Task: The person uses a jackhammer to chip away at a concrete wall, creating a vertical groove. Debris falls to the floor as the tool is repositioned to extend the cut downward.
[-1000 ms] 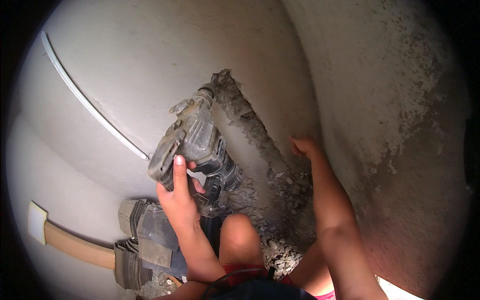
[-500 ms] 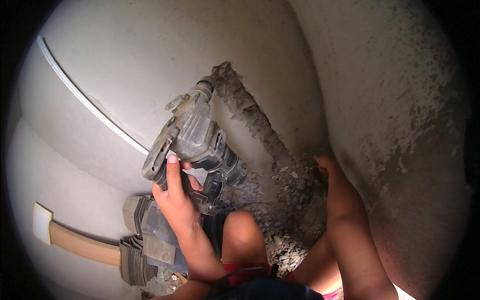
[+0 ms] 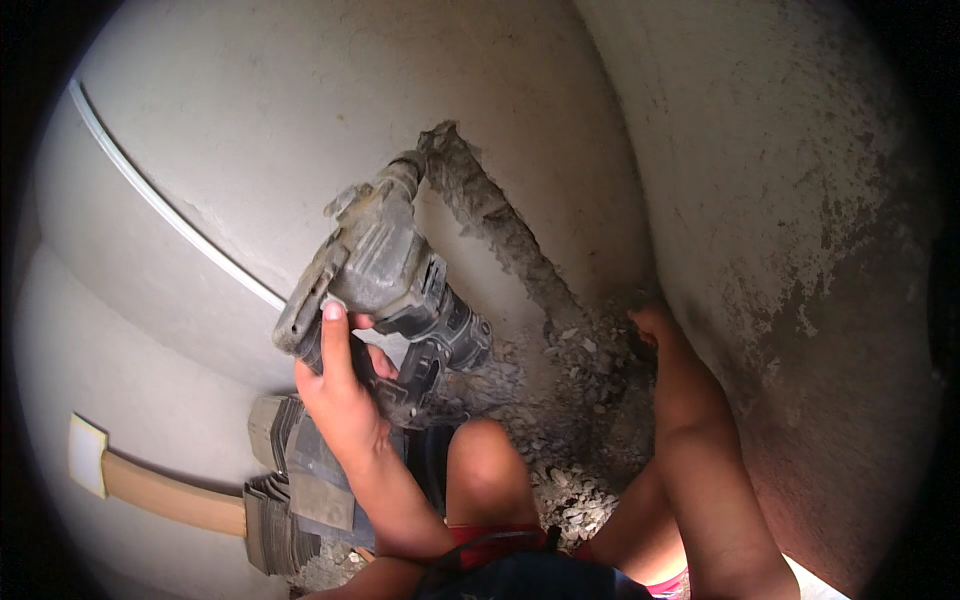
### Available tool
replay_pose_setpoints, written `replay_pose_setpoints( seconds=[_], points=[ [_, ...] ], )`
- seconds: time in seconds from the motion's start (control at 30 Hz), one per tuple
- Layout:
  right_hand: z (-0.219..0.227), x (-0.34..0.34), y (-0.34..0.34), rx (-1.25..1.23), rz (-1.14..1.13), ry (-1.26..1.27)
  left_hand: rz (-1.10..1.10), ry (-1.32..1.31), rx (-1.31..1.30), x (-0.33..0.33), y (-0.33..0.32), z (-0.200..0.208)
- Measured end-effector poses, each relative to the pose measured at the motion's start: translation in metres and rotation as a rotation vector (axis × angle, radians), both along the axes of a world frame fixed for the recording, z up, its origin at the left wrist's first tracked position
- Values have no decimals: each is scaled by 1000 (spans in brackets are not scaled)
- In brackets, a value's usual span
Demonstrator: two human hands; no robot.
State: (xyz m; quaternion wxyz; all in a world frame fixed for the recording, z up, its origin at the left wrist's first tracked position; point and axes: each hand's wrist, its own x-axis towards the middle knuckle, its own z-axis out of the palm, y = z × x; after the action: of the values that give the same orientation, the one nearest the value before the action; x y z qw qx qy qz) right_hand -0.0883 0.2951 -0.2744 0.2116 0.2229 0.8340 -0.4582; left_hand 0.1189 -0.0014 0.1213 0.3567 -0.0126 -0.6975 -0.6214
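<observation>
My left hand (image 3: 345, 385) is closed round the rear handle of a dusty grey and black rotary hammer (image 3: 385, 260), its thumb lying along the grip. The tool is tilted, with its front end at the upper end of a rough groove (image 3: 490, 210) broken into the wall. Whatever bit it carries is hidden in the groove. My right hand (image 3: 650, 325) is low in the corner by the rubble, the arm stretched out beside the right wall. Its fingers are in shadow and mostly hidden, so I cannot make out whether they hold anything.
Broken rubble (image 3: 575, 500) covers the floor between my legs and along the groove's foot. Stacked grey tiles or sheets (image 3: 275, 520) stand at lower left beside a wooden board (image 3: 175, 495). A pale strip (image 3: 175, 215) runs along the left wall; the right wall (image 3: 780, 200) is close.
The rotary hammer and my left hand have shifted slightly to the left, and the tool's rear sits a little farther left. My right hand has hardly moved.
</observation>
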Motion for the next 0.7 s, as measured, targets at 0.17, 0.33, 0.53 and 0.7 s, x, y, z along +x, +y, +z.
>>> replay_pose_setpoints(
  seconds=[0.17, 0.33, 0.53, 0.7],
  points=[
    [-15, -13, 2, 33, 8, -38, 1, 1, 7, -5, -6, -5],
    [-29, -16, -1, 11, 62, -34, -7, 15, 43, -4, -5, -6],
    [-30, -22, 6, 62, 122, -59, -11, 10, -3, -4, -3, -3],
    [-30, -18, 0, 51, 94, -48, -4, 9, 31, -3, -5, -6]
  ],
)
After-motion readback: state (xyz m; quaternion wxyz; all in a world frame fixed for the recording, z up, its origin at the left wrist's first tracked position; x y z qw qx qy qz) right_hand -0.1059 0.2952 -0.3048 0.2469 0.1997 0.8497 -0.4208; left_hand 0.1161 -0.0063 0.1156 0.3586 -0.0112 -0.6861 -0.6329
